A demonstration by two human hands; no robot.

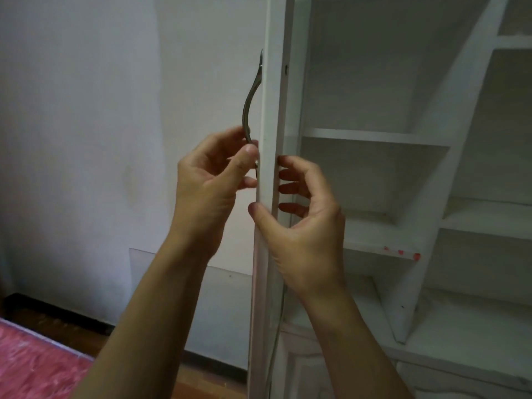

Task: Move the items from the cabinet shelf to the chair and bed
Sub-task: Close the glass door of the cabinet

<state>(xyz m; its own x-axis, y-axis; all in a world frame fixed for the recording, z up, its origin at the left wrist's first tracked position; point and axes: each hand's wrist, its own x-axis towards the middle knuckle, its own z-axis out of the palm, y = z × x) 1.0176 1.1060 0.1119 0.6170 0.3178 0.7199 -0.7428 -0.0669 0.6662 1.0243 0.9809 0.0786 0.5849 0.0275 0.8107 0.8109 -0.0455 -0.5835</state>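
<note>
Standing edge-on at centre: white cabinet door (pixel 272 96). Left hand (pixel 213 180), fingers curled round the lower end of the curved metal handle (pixel 250 108), at 9 o'clock of the door edge. Right hand (pixel 305 226), thumb on the near edge, fingers hooked behind, gripping the door just below. Cabinet shelves (pixel 374 136), white, at 3 o'clock of the hands. Pink fabric surface (pixel 34 367), 8 o'clock, low corner.

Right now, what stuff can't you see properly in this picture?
Head view:
- Chair: outside the frame.
- Pink cover, maybe the bed: only a corner shows, cut by the left and bottom edges.
- Handle: lower end hidden inside the grip of the left hand.
- Right hand: fingertips behind the door edge.
- Shelves: right side cut off by the frame.
</note>
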